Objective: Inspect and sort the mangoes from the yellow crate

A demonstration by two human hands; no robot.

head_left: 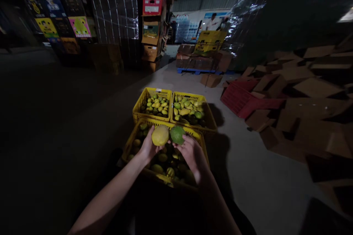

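Observation:
My left hand [148, 146] is closed around a yellow lemon-like fruit [160, 135]. Close beside it, my right hand [191, 151] grips a green fruit [177, 134] of similar size. Both fruits are held up over the near yellow crate [129, 140], which contains many green and yellow fruits, partly hidden by my hands and in shadow. Directly behind stand two more yellow crates: the left crate [138, 113] has mostly small yellow and green fruits [157, 104], and the right crate [211, 117] holds mixed yellow and green fruits [187, 110].
Flattened cardboard boxes [317, 84] and a red crate [239, 97] lie heaped at the right. Stacked cartons [151, 25] rise at the back, near a blue pallet [195, 71] bearing boxes. A person [211, 21] shows in the far background. The floor is dark at the left.

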